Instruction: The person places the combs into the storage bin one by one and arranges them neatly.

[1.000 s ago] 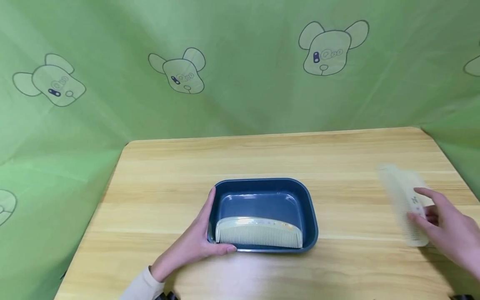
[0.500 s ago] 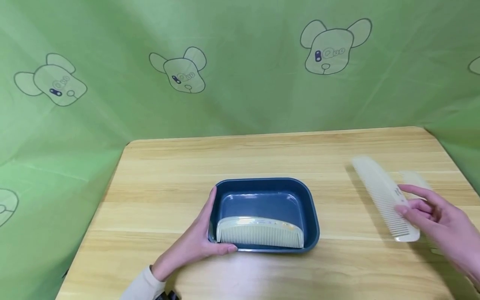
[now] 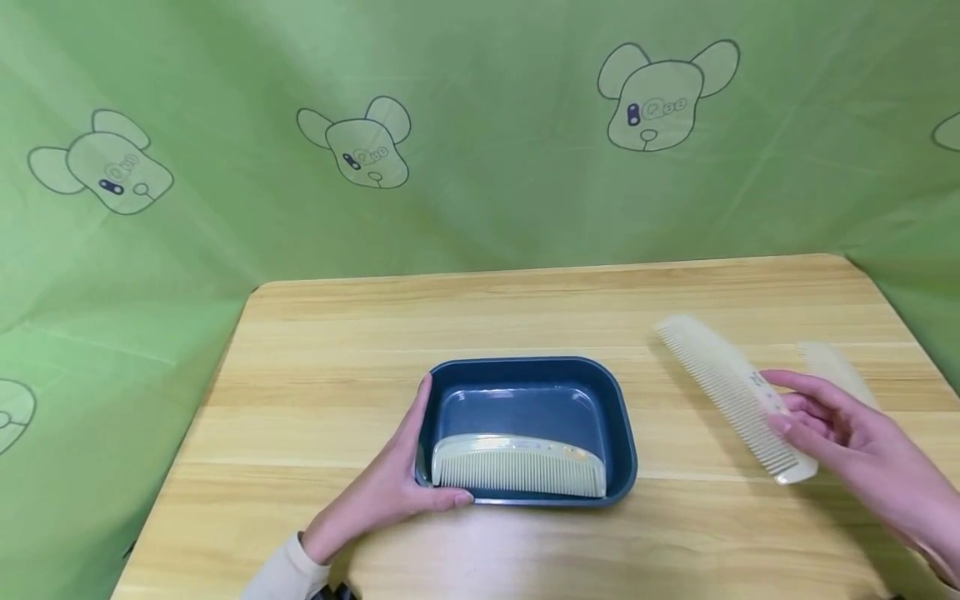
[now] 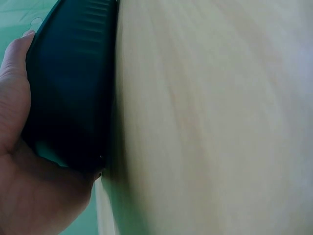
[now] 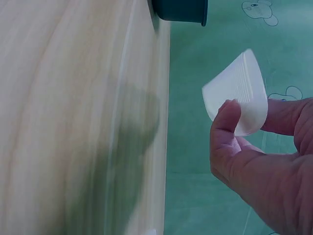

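A pale cream comb (image 3: 716, 379) is held in my right hand (image 3: 843, 437), pinched by thumb and fingers near its near end. It tilts over the right part of the table, casting a shadow there. In the right wrist view the comb (image 5: 232, 93) is seen nearly end-on above the tabletop. My left hand (image 3: 390, 475) holds the left side of a dark blue rectangular tray (image 3: 525, 408), thumb along its front wall. Inside, a second comb (image 3: 519, 467) lies against the front wall, teeth toward me. The left wrist view shows the tray's outer side (image 4: 71, 93).
Behind my right hand, a third comb (image 3: 834, 368) lies on the wooden table (image 3: 360, 333), partly hidden by the hand. Green cloth (image 3: 495, 217) printed with bear heads hangs behind and around the table.
My right hand has carried its comb left, toward the tray, uncovering part of the third comb on the table. The left hand and tray stay in place.
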Tool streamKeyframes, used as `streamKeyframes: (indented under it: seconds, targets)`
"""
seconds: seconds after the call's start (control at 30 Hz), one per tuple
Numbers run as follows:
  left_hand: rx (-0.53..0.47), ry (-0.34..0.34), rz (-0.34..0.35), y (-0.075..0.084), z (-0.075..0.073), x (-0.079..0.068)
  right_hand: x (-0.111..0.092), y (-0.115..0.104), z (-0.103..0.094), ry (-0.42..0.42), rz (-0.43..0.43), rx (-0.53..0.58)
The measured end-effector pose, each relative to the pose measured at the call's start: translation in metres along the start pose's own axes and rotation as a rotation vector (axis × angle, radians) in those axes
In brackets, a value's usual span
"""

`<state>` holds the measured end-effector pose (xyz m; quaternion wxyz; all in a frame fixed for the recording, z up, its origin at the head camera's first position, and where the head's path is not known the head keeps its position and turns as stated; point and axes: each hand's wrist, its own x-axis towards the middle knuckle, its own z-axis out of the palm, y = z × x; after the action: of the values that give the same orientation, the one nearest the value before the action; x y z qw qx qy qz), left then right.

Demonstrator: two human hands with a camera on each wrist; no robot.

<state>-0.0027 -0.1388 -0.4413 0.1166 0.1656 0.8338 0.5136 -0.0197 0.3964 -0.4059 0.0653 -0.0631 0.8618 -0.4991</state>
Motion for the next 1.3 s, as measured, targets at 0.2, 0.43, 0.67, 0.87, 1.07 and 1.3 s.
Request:
streamKeyframes:
  seconds: [0.2,0.43,0.67,0.87,1.07,1.3]
  targets:
    - [0.008,0.006,0.005,-0.001,0.001,-0.001,0.002,-0.004,0.001,-0.044,-0.007,-0.039]
    - [0.014,0.008,0.004,0.0,0.0,-0.001,0.003,-0.011,0.004,-0.062,-0.002,-0.038]
    - [-0.008,0.004,-0.012,0.0,0.0,-0.001,0.005,-0.016,0.013,-0.073,-0.019,-0.035]
    - [-0.005,-0.004,-0.016,0.001,0.001,0.0,0.007,-0.018,0.019,-0.064,-0.033,-0.001]
    - [0.0,-0.006,-0.018,0.002,0.0,0.0,0.008,-0.023,0.027,-0.108,-0.045,0.021]
    - [-0.006,-0.005,-0.018,0.001,-0.001,-0.001,0.005,-0.028,0.035,-0.182,-0.071,0.018]
